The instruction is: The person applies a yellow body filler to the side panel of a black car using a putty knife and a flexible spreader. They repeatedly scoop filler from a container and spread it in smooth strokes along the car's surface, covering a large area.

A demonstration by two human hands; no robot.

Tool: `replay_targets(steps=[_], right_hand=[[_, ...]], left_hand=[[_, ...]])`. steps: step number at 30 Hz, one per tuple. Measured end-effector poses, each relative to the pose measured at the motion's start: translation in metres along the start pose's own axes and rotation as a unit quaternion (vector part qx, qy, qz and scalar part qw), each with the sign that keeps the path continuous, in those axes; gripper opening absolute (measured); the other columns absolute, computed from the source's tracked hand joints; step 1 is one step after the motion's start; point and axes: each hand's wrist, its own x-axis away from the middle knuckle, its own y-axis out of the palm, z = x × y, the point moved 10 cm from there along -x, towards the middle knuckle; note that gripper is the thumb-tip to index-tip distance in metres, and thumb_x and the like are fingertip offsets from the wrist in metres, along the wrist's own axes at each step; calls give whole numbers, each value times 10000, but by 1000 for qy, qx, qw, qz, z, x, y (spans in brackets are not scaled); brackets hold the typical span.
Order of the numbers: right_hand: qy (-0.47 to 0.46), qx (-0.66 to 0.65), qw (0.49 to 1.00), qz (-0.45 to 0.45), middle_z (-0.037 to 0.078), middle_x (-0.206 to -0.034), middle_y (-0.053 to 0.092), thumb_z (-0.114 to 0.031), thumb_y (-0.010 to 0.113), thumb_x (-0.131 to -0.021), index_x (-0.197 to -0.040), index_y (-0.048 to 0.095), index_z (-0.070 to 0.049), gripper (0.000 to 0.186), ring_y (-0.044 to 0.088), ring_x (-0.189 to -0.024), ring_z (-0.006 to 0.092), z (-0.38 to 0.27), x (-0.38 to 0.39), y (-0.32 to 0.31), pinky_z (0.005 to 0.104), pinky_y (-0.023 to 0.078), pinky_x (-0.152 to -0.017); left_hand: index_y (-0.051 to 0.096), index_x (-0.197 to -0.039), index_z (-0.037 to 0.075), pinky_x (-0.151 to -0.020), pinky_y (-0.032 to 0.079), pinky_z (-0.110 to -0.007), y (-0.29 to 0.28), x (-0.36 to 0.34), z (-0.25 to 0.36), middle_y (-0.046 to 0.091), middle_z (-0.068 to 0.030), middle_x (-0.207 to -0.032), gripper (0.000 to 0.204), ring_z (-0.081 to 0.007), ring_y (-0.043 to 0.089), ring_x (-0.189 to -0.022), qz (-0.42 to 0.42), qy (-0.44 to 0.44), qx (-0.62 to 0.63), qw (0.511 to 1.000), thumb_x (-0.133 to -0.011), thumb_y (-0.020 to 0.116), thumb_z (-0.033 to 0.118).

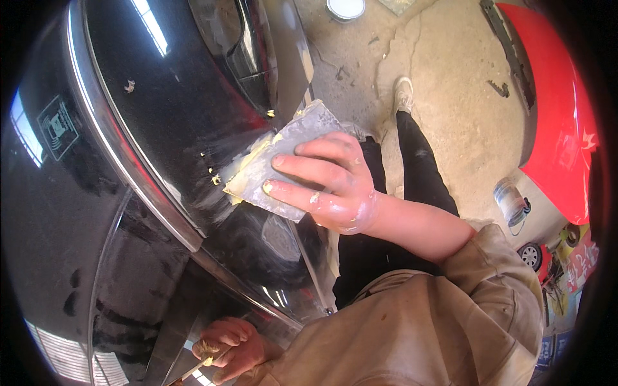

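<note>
yellowish filler sits smeared on the grey spreader (283, 154), which the right hand (328, 186) presses flat to the black car panel (187, 116), fingers spread across its back, grip closed on it. to do well, i'd keep the blade low and pull evenly. chrome trim (122, 148) runs just beyond the fingertips. behind the wrist there's open floor (450, 96). left hand (228, 347), below, curls its grip round a small filler-tipped tool (193, 370).
</note>
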Motion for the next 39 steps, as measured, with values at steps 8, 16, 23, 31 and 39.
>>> replay_targets(steps=[8, 16, 23, 31, 39], right_hand=[[5, -10, 1000, -18, 44, -1238, 677, -115, 699, -694, -1117, 766, -153, 430, 599, -994, 241, -3, 11, 3, 395, 485, -833], [2, 6, 1000, -9, 36, -1243, 665, -151, 705, -730, -1134, 754, -170, 408, 600, -984, 229, -5, 2, -19, 395, 489, -827], [5, 7, 999, 33, 72, -1216, 694, -144, 729, -682, -1066, 782, -151, 388, 597, -974, 247, 0, -7, -5, 388, 480, -815], [6, 3, 1000, 22, 65, -1227, 685, -123, 718, -628, -1079, 784, -158, 457, 591, -975, 245, 3, 0, 3, 381, 485, -808], [11, -16, 1000, 18, 53, -1240, 678, -118, 725, -660, -1065, 785, -154, 411, 595, -986, 246, 0, 10, 4, 386, 494, -799]], left_hand=[[517, -1124, 36, -371, 358, -234, 8, -2, 2, 448, -34, -725, 785, -111, 389, -499, 14, -20, 4, 1000, -871, 579, 776], [512, -1086, 28, -381, 374, -231, 7, -2, 2, 458, -38, -738, 790, -116, 412, -517, -3, -12, -4, 1000, -866, 581, 784], [533, -1033, 33, -373, 372, -224, 5, -2, 3, 459, -37, -735, 765, -114, 415, -507, 9, -14, -12, 1000, -874, 573, 781], [523, -1076, 26, -367, 354, -222, 7, -3, 6, 443, -36, -729, 762, -109, 386, -510, 19, -7, -18, 1000, -885, 579, 762], [507, -1052, 16, -369, 333, -216, 10, -4, 5, 426, -31, -719, 783, -111, 384, -513, 15, -9, 5, 1000, -882, 562, 778]])
